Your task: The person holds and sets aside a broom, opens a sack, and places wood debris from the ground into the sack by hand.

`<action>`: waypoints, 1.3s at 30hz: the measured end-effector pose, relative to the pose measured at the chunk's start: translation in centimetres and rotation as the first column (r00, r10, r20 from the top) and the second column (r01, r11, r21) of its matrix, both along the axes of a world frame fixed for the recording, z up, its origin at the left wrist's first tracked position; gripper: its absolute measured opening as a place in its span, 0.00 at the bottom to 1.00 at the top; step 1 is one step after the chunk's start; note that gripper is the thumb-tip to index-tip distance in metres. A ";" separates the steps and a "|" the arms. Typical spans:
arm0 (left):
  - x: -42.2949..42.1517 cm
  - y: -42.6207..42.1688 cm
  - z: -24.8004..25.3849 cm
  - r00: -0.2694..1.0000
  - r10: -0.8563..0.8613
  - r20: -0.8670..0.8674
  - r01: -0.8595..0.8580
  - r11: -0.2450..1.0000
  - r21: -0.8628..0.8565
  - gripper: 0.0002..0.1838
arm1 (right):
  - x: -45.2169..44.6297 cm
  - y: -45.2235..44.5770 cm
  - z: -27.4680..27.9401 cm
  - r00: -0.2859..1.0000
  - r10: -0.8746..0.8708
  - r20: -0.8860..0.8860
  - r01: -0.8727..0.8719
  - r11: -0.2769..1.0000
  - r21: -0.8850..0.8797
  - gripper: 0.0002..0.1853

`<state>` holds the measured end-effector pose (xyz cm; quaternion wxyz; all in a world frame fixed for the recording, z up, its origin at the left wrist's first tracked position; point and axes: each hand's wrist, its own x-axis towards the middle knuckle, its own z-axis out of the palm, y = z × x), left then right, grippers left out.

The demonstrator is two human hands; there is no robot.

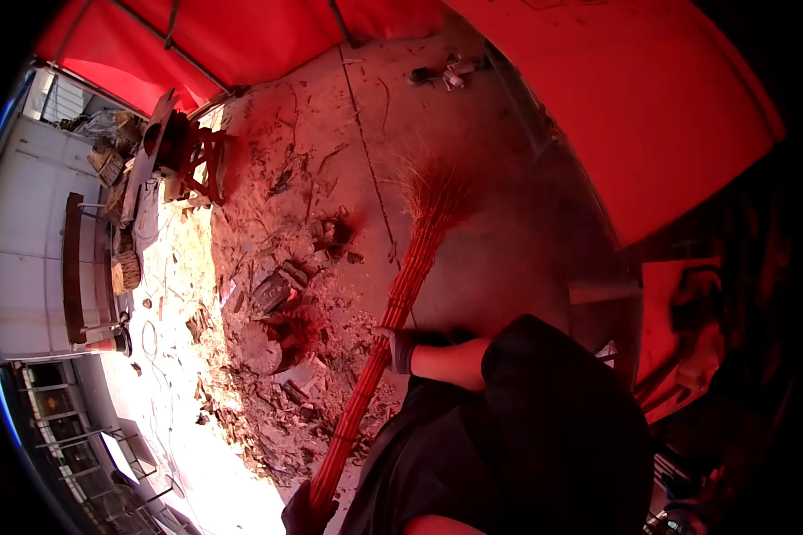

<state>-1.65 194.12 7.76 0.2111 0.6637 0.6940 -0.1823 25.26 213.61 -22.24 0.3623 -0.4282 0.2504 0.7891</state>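
"What is the person holding?"

"A long twig broom [384, 334], its thin sticks bundled into a pole. It slants across the middle of the view, with the bushy end up by the bare grey floor [500, 241] and the butt down at the lower edge."

"And the hands?"

"Both are closed on it. The right hand [401, 349] wraps the bundle about midway, its forearm reaching out of a black sleeve [562, 419]. The left hand [309, 510] grips near the butt end. It looks dark, and I can't make out its separate fingers."

"Is the bushy end touching the floor?"

"I can't tell. It fans out over it, that's all I can say."

"What lies around it?"

"Left of the broom, wood scraps and chips [299, 392] litter the floor. Among them is a short, pale log piece [260, 349], with a dark, blocky chunk [272, 292] just above it in the view. Beyond the bushy end, near the top, are some small items [455, 73], too small to name."

"Anything at the edges?"

"A red canopy [651, 116] hangs at the upper right, and much of the scene has a red cast. At the upper left, a wooden stand [207, 167] is beside the scraps, near a white wall [28, 241]. Strong sunlight washes out the ground at the lower left."
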 end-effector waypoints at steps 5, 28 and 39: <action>9.3 19.1 -3.6 0.984 -0.120 0.134 0.118 0.993 0.024 0.37 | 11.0 10.7 -7.7 0.840 -0.543 0.000 0.536 0.828 0.167 0.16; 15.2 22.2 3.0 0.791 0.604 0.097 -0.598 0.797 -0.088 0.34 | -2.1 29.4 3.3 0.877 0.445 0.184 -0.478 0.849 0.226 0.18; 17.6 32.5 -8.3 0.932 0.239 0.271 -0.315 0.905 0.285 0.41 | 12.7 40.8 -6.2 0.970 0.004 0.245 -0.036 0.991 0.127 0.12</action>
